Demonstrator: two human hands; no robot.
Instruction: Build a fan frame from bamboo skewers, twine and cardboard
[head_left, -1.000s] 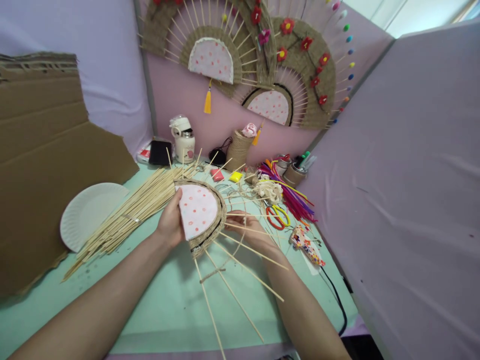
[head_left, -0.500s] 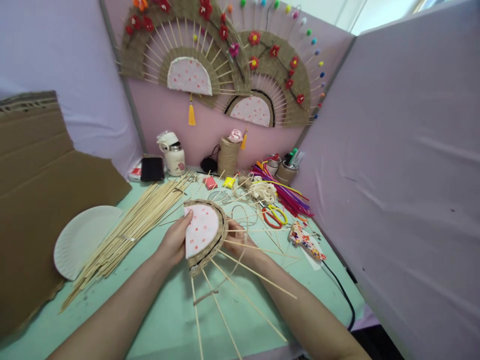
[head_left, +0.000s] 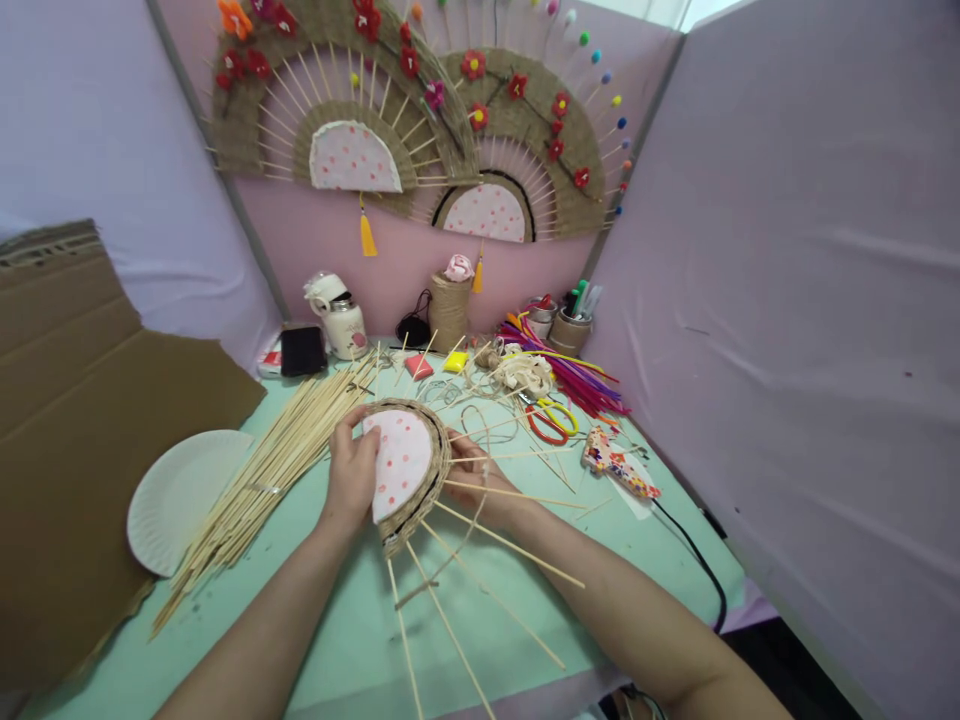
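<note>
Both hands hold up a half-round fan base (head_left: 405, 465) over the table, its straight edge turned left. Its middle is white cloth with red dots, bordered by twine and a dark line. Thin sticks (head_left: 517, 548) fan out from its curved rim to the right and downward. My left hand (head_left: 351, 465) grips the straight edge, thumb at the front near the cloth. My right hand (head_left: 478, 480) is at the curved rim behind the sticks, its fingers partly hidden by the base. A loose strand of twine (head_left: 480, 510) hangs across the sticks.
Left lie a bundle of sticks (head_left: 262, 490), a paper plate (head_left: 169, 500) and cardboard (head_left: 112, 430). Right are scissors (head_left: 551, 422), pipe cleaners (head_left: 581, 375) and a patterned glue gun (head_left: 619, 465) with a cord. A bottle (head_left: 341, 320) and twine roll (head_left: 450, 310) stand behind.
The view has shifted a little. My left hand has moved up along the straight edge, its fingers now bent over the upper corner. The right hand still holds the curved side.
</note>
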